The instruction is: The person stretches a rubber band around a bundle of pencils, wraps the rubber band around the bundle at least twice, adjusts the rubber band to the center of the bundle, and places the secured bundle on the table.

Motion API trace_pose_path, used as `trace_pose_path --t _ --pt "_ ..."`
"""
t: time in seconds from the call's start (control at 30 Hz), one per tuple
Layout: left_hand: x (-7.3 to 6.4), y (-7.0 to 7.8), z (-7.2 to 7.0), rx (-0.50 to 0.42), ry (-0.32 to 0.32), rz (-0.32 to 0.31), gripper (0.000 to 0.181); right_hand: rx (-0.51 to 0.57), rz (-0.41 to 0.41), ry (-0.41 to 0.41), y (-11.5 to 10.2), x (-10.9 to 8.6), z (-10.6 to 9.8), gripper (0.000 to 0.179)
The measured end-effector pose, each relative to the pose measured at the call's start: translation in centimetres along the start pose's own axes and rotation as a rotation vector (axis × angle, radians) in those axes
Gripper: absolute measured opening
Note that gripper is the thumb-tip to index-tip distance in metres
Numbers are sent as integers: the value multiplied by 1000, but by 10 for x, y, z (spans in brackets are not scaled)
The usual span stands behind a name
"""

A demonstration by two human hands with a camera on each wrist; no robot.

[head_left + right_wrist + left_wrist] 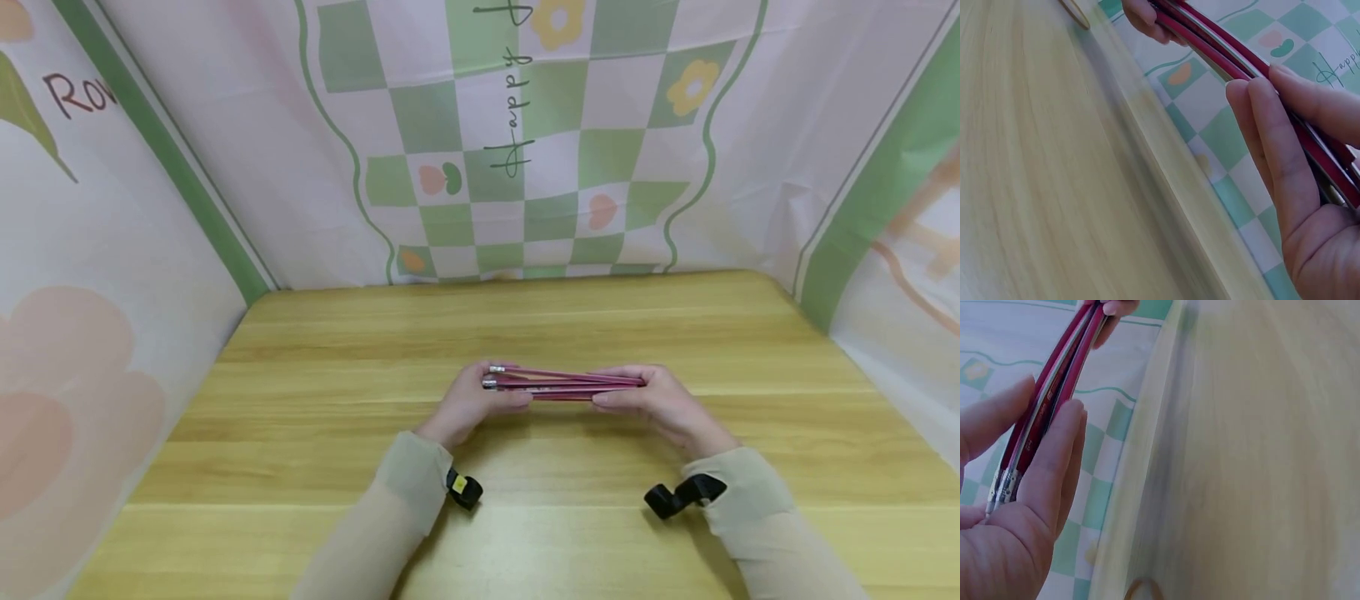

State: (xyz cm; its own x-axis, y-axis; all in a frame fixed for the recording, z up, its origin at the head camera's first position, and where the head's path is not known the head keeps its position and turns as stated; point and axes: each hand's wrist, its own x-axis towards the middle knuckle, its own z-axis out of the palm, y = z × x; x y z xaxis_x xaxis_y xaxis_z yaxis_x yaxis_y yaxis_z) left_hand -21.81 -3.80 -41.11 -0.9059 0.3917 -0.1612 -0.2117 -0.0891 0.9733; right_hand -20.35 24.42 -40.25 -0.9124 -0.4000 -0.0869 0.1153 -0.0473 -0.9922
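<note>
Both hands hold a bundle of several dark-pink pencils (558, 385) level above the wooden table. In the head view the pencils' silver eraser ends point left. My left hand (472, 402) pinches that end, thumb on the near side, and the left wrist view shows the metal ferrules (1005, 485) close to the palm. Around the opposite end, my right hand (660, 404) grips with its thumb along the near side and fingers behind. Seen from the right wrist, the pencils (1210, 40) run between thumb and fingers; their far tips are hidden in the hand.
The wooden table (562, 325) reaches back to a checkered cloth wall (551, 167), with printed cloth on both sides. A thin tan loop (1075, 14) shows at the upper left of the right wrist view. Black wrist mounts (684, 495) stick out from both sleeves.
</note>
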Motion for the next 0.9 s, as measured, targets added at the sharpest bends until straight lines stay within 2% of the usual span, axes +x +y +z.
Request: trace_pose_path --t 0.23,0.3,0.6,0.8,0.9 --pt "-2 1 4 127 88 40 56 34 6 13 0 3 5 28" --pt "-3 1 5 132 97 45 54 58 0 15 -1 4 6 27" --pt "-2 2 7 -20 84 64 41 127 -8 27 0 6 9 27" --pt "-2 5 8 -29 103 61 28 156 -45 3 0 6 11 27" --pt "-2 6 9 -23 110 42 28 158 -49 -5 0 6 13 26"
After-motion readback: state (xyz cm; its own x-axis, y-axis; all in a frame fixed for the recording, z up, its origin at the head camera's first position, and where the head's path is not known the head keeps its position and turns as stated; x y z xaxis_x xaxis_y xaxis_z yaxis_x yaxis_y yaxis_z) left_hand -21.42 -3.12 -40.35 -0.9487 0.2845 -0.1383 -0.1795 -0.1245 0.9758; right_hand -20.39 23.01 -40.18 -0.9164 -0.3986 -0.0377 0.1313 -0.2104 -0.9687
